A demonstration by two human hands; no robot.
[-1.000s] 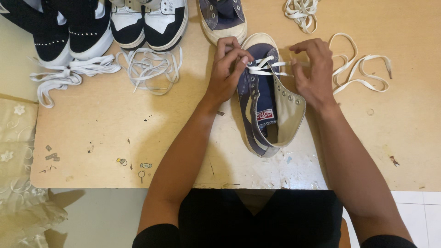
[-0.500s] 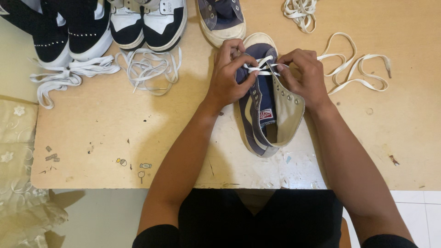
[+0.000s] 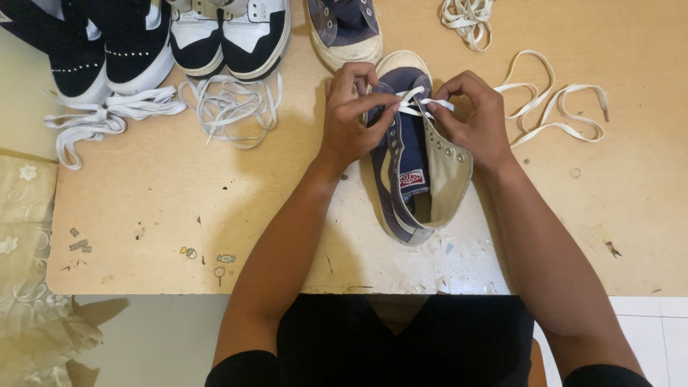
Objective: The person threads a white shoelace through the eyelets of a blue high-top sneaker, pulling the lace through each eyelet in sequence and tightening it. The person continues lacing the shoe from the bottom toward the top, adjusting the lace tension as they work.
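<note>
Head cam, looking straight down: a navy high-top sneaker (image 3: 412, 161) lies on the wooden table (image 3: 179, 193), toe pointing away from the person, opening toward them. The left hand (image 3: 352, 115) is curled over the toe end, fingertips pinched on the white shoelace (image 3: 419, 104) by the lowest eyelets. The right hand (image 3: 476, 118) is pinched on the same lace from the other side, so both are closed on it and nearly touching each other. Just past the toe sits a second navy sneaker (image 3: 344, 25). Loose white laces (image 3: 548, 107) trail to the right, another tangle of laces (image 3: 233, 107) lies left, below the black-and-white sneakers (image 3: 229, 32).
</note>
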